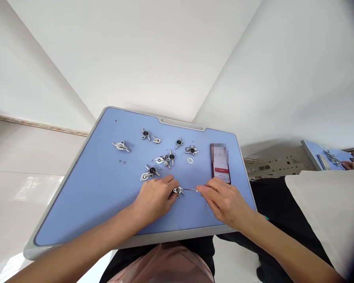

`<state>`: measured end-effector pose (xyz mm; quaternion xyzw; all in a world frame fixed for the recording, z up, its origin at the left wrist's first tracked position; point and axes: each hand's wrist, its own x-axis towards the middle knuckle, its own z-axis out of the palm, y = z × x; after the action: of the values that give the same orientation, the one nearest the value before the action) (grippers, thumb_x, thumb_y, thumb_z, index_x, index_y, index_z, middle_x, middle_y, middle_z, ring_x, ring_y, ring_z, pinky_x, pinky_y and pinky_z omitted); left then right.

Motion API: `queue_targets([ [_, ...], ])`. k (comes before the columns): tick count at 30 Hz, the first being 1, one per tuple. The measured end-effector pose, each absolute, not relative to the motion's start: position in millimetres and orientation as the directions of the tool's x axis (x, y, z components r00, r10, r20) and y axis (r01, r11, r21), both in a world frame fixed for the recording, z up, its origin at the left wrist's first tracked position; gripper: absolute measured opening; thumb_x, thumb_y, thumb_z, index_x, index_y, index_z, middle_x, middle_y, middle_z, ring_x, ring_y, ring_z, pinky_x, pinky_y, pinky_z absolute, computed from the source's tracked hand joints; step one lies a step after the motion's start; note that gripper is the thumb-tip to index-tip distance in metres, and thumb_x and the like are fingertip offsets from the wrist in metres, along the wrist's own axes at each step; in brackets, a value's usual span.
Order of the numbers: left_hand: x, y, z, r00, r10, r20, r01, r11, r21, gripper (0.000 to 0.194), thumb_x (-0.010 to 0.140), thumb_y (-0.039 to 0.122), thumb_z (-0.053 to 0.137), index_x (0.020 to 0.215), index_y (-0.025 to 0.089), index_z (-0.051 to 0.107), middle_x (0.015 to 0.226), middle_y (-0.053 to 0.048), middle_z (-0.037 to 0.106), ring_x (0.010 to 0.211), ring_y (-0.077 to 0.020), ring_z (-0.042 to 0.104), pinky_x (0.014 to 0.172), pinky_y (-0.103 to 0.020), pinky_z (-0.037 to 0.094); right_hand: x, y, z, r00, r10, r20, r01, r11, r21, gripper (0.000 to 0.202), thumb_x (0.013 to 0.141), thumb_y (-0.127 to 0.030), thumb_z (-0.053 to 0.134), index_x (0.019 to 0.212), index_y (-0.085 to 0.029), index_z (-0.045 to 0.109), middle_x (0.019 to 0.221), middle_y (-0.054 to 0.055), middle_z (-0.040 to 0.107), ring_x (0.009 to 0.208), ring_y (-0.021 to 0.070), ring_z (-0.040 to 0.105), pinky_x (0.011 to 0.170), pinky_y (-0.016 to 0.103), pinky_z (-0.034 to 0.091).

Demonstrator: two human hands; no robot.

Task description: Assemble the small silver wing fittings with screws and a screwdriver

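Observation:
My left hand [157,196] is closed around a small silvery metal valve part [178,191] with an oval flange and short pipe stubs, held low over the near side of the blue tabletop [91,212]. In my right hand [225,198] is a thin screwdriver [190,190]; its handle is mostly hidden by the fingers. The shaft points left, and its tip reaches the valve part. Just beyond my left hand lie a valve body with a black round face [152,170] and a flanged piece [145,176].
Several similar valve parts, including one at the left [121,146] and one at the back [146,134], are scattered over the table. A flat oval plate [190,160] lies near a phone [220,165]. At right, another person [327,196] sits by a second table [312,151].

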<state>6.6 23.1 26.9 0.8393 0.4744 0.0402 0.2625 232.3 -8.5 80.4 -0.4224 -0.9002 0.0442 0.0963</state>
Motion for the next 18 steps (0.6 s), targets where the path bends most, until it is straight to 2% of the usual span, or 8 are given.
queue_targets([
  [10,5.3,22.3,23.2,0.546,0.822,-0.16,0.764,-0.41,0.498,0.022,0.089,0.021,0.049,0.098,0.024,0.069,0.092,-0.003,0.069,0.077,-0.0209,0.067,0.054,-0.028,0.031,225.4,-0.5,80.5,-0.677,0.734,0.062,0.73,0.679,-0.073,0.031,0.096,-0.009,0.037,0.102,-0.02,0.065,0.079,0.005,0.061,0.072,0.0163,0.051,0.052,0.028,0.033],
  [18,5.7,21.9,19.5,0.539,0.826,-0.166,0.771,-0.404,0.493,0.021,0.088,0.021,0.051,0.099,0.025,0.068,0.094,-0.002,0.069,0.078,-0.0213,0.067,0.054,-0.028,0.032,219.1,2.7,87.8,-0.71,0.703,0.046,0.704,0.71,-0.001,0.027,0.09,-0.002,0.041,0.095,-0.016,0.063,0.075,0.003,0.056,0.069,0.0154,0.044,0.049,0.028,0.024],
])
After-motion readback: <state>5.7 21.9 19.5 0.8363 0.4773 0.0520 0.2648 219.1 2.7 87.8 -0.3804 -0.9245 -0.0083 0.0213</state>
